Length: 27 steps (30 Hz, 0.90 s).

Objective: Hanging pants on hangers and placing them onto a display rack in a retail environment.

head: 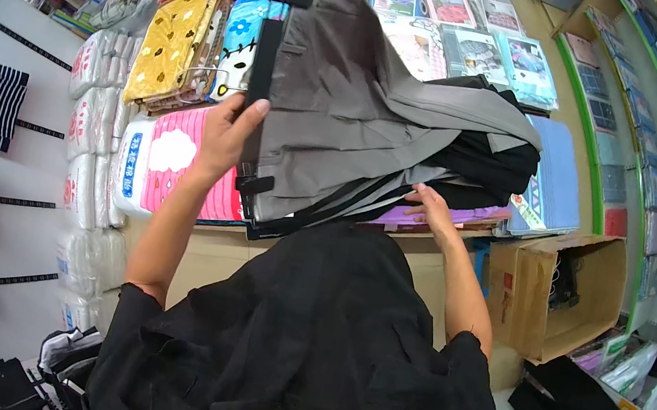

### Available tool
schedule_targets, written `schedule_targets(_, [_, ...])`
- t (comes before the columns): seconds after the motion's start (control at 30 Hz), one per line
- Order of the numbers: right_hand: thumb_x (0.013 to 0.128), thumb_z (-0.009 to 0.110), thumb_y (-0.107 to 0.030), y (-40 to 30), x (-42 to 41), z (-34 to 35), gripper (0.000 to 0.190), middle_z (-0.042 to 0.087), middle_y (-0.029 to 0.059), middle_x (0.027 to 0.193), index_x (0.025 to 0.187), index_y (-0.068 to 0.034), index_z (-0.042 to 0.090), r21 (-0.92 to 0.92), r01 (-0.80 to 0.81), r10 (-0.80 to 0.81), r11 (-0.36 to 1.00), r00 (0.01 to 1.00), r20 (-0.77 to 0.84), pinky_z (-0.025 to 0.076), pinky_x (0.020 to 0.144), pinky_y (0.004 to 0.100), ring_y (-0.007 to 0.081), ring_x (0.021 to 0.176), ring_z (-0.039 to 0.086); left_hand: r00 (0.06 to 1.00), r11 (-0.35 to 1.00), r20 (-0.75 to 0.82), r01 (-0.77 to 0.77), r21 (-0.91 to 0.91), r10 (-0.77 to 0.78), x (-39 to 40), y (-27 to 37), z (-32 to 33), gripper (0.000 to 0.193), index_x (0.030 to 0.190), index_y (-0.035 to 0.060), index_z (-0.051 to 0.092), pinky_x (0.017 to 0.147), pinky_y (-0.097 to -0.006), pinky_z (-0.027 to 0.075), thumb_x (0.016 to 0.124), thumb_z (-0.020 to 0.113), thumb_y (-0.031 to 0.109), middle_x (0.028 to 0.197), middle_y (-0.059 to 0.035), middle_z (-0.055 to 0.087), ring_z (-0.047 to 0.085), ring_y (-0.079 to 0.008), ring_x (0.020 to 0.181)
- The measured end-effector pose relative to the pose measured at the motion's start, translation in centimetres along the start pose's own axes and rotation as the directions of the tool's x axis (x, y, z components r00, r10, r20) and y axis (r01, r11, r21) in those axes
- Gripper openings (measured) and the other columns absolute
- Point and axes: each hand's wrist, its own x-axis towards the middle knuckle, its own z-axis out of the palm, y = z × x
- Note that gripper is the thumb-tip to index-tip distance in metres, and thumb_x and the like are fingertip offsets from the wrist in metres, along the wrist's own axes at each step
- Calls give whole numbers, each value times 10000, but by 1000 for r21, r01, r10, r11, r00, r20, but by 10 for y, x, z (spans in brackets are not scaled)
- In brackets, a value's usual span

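Grey trousers point(337, 81) lie sideways before me over a pile of black and grey garments point(489, 154). A black clip hanger point(266, 62) runs along their waistband, with one black clip near each end and its metal hook pointing left. My left hand point(227, 138) grips the hanger and waistband, thumb on top. Close to the pile's near edge is my right hand point(432, 213), fingers apart and nothing held. Whether its fingertips touch the cloth, I cannot tell. Under the pile, a purple folded item point(445, 217) shows in part.
A pink bagged textile point(178, 159) and a yellow folded blanket point(172, 46) sit left. Packaged bedding sets point(474, 53) cover the far table. At right stand an open cardboard box point(505, 289) and green-edged shelves point(595, 186). White bagged bundles point(95, 124) are stacked along the left.
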Motion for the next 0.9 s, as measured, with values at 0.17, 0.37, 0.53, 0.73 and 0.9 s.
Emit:
schedule_targets(0.17, [947,437,-800,17,38,-30,1055,530,195,1488,1588,15,242,563,-58,1,825,995,102,519,869,369,303,1264,589,996,995,-51,-72,63,76,-12,72,-6,250,923,6,653,644,-231,406,991,695,243,817,13,603,508,-59,719])
schedule_targets(0.37, [873,413,-889,-19,85,-49,1205,270,235,1644,1611,25,148,959,-83,-215,271,966,144,377,1136,487,380,1479,350,981,983,-130,-129,127,145,-54,119,-25,226,969,-41,630,692,-259,488,974,654,184,879,-99,672,621,-140,762])
schedule_targets(0.53, [945,451,-768,-69,121,-68,1023,346,205,1615,1594,-4,248,988,51,-245,146,969,-14,228,1236,563,394,1474,346,994,993,-87,-66,95,74,-104,125,-33,471,992,-70,605,708,-306,476,937,695,389,960,-166,586,568,-202,816])
schedule_targets(0.73, [1015,578,-254,-62,163,-56,469,556,153,1445,1432,-46,528,942,131,-30,310,991,-129,408,1131,569,380,1308,530,993,982,-95,82,168,-67,-161,85,-33,494,1018,-42,625,809,-360,471,953,702,442,991,-121,603,576,-219,919])
schedule_targets(0.9, [973,611,-191,-6,114,-52,423,605,138,1363,1348,0,575,943,232,33,239,969,-246,454,1096,523,342,1252,576,958,952,-285,102,289,-16,-205,26,-56,287,980,-36,745,715,-327,480,956,663,238,898,-106,738,632,-158,768])
